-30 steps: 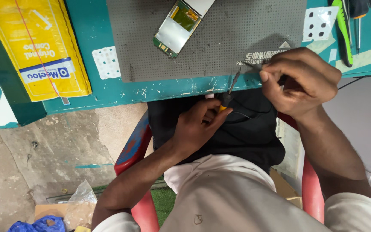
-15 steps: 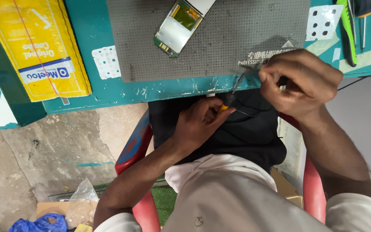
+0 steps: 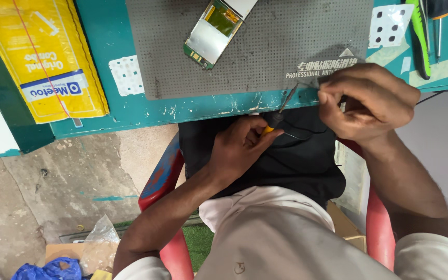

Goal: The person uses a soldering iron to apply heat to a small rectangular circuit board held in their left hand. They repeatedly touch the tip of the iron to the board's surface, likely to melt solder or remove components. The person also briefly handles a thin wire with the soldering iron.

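Seen from above, the person sits on a red plastic chair [image 3: 164, 171] pulled up to a teal-painted, chipped wooden desk [image 3: 105, 36]. The left hand [image 3: 242, 148] is curled closed around the yellow-and-black handle of a slim metal-tipped screwdriver [image 3: 281, 109], pinching it between thumb and fingers just below the desk's front edge; the shaft slants up and to the right, its tip reaching the edge of the desk beside the other hand. The right hand [image 3: 366, 101] is bunched tight at that edge, its fingers pressed together around something small that stays hidden inside the grip, so what it holds cannot be told. A thin black wire [image 3: 299, 136] runs between the two hands over the dark cloth on the lap. Above them a grey perforated rubber work mat [image 3: 286, 36] covers the desk, and on it, well apart from the hands, lies an opened phone body with a bare silvery screen panel [image 3: 214, 32]. A flat yellow printed box [image 3: 42, 54] lies on the desk at the far left, and a green-handled tool [image 3: 420, 33] near the right corner.
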